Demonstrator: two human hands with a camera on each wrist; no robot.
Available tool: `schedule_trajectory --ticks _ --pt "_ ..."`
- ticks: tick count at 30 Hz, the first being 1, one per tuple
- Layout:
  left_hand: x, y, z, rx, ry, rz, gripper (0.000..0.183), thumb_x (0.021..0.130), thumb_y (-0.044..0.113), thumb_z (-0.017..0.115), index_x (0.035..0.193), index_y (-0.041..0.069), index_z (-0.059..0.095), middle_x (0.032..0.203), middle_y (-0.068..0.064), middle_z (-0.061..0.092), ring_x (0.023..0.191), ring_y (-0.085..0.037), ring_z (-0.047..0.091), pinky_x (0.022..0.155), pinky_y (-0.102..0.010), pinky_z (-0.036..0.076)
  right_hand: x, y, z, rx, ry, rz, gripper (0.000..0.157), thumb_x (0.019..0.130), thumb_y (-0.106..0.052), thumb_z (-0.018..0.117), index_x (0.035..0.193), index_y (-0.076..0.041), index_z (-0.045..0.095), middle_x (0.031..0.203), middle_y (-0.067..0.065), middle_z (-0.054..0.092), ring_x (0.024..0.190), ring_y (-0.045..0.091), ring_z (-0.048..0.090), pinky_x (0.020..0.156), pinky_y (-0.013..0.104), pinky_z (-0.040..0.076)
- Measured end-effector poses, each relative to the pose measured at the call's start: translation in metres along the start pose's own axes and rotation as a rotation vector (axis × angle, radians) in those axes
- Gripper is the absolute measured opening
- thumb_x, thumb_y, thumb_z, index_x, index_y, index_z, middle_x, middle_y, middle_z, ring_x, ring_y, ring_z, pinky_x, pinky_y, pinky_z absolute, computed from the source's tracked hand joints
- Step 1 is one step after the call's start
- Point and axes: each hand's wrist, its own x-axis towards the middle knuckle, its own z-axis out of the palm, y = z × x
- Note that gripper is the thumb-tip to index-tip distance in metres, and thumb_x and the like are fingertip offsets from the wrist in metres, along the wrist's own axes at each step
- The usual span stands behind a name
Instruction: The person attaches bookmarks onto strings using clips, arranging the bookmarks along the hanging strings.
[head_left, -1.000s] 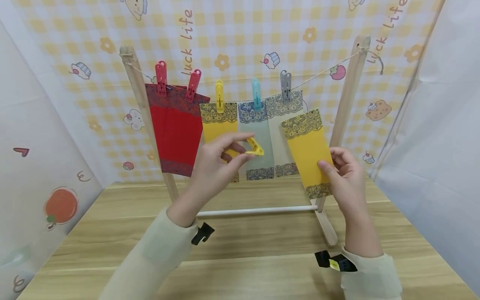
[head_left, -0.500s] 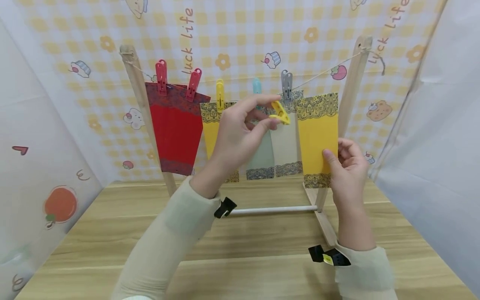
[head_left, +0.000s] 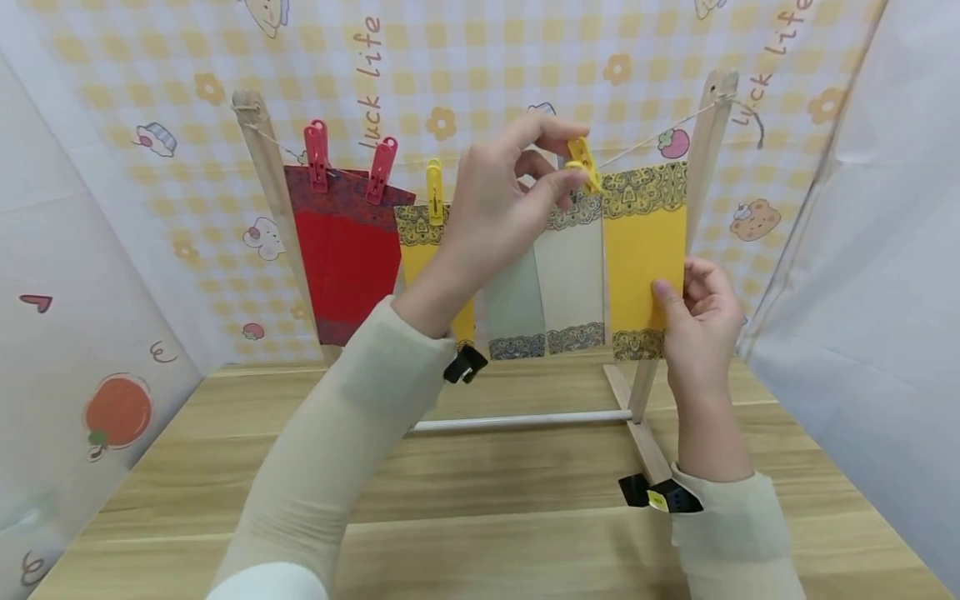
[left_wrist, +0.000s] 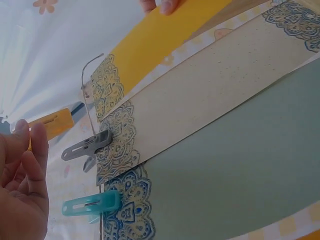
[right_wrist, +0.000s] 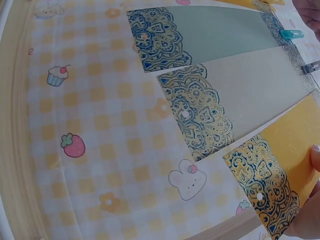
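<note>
My left hand pinches a yellow clothespin by its handles, its nose pointing down close to the string. With thumb and fingers, my right hand holds a yellow card with lace-print ends by its lower right edge. The card's top overlaps the string in the head view. Just left of it hangs a cream card, under a grey clothespin in the left wrist view. A pale green card hangs from a teal clothespin; my left hand hides both clothespins from the head view.
The string runs between two wooden posts of a stand with a white crossbar on the wooden table. Farther left hang a red card under two red clothespins and another yellow card under a yellow clothespin.
My left hand has moved up and right with the clothespin to the string. My right hand has raised the yellow card and turned it from tilted to nearly upright beside the cream card.
</note>
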Motion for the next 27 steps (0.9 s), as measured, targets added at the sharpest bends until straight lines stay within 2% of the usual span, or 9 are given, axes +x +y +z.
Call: schedule_trajectory --ticks 2,5,8,11,14,19,27 --pt "0.005 0.001 0.001 0.02 0.015 0.017 0.028 0.089 0.0 0.07 0.116 -0.005 0.066 0.099 -0.013 0.068 0.071 -0.014 0.065 0.06 -0.026 0.054 0.001 0.0 0.001 -0.004 0.001 -0.003 0.021 0.09 0.008 0.064 0.098 -0.011 0.064 0.09 -0.001 0.07 0.084 0.014 0.06 0.074 0.016 0.054" --pt "0.014 0.003 0.002 0.069 0.034 0.048 0.026 0.09 0.002 0.071 0.115 -0.004 0.067 0.1 -0.012 0.07 0.079 -0.01 0.061 0.055 -0.022 0.046 0.002 0.0 0.003 -0.002 0.003 -0.009 0.022 0.089 0.01 0.064 0.097 -0.011 0.064 0.088 -0.001 0.071 0.082 0.012 0.062 0.073 0.017 0.054" --pt "0.023 0.005 0.005 0.137 0.052 0.07 0.025 0.09 0.004 0.071 0.114 -0.003 0.069 0.101 -0.01 0.071 0.086 -0.01 0.057 0.057 -0.021 0.041 0.002 0.0 0.005 0.004 0.004 -0.012 0.023 0.089 0.011 0.064 0.095 -0.011 0.064 0.086 -0.001 0.071 0.08 0.011 0.063 0.072 0.017 0.055" --pt "0.032 0.007 0.008 0.16 0.047 0.049 0.023 0.09 0.005 0.071 0.113 -0.001 0.07 0.101 -0.009 0.071 0.088 -0.009 0.057 0.069 -0.016 0.045 0.003 0.0 0.005 0.001 0.011 -0.003 0.023 0.089 0.011 0.064 0.095 -0.011 0.064 0.085 -0.001 0.071 0.079 0.011 0.064 0.071 0.016 0.055" --pt "0.041 0.009 0.014 0.179 0.031 0.022 0.023 0.089 0.006 0.072 0.112 0.001 0.07 0.099 -0.008 0.072 0.088 -0.01 0.057 0.083 -0.012 0.044 0.003 -0.001 0.005 -0.007 0.02 0.008 0.023 0.089 0.01 0.064 0.094 -0.012 0.064 0.083 -0.002 0.071 0.077 0.011 0.064 0.071 0.016 0.055" --pt "0.051 0.01 0.021 0.221 -0.002 -0.049 0.024 0.09 0.01 0.071 0.113 0.004 0.07 0.102 -0.004 0.072 0.09 -0.009 0.057 0.085 -0.009 0.042 0.004 -0.002 0.004 -0.03 0.027 0.022 0.023 0.089 0.01 0.065 0.095 -0.012 0.065 0.083 -0.003 0.071 0.076 0.011 0.064 0.071 0.016 0.055" --pt "0.067 0.009 0.027 0.264 -0.046 -0.123 0.024 0.09 0.012 0.072 0.114 0.006 0.07 0.106 -0.003 0.07 0.09 -0.009 0.057 0.083 -0.008 0.043 0.005 -0.004 0.006 -0.029 0.03 0.046 0.023 0.089 0.01 0.064 0.096 -0.012 0.065 0.084 -0.001 0.07 0.078 0.012 0.064 0.071 0.015 0.055"
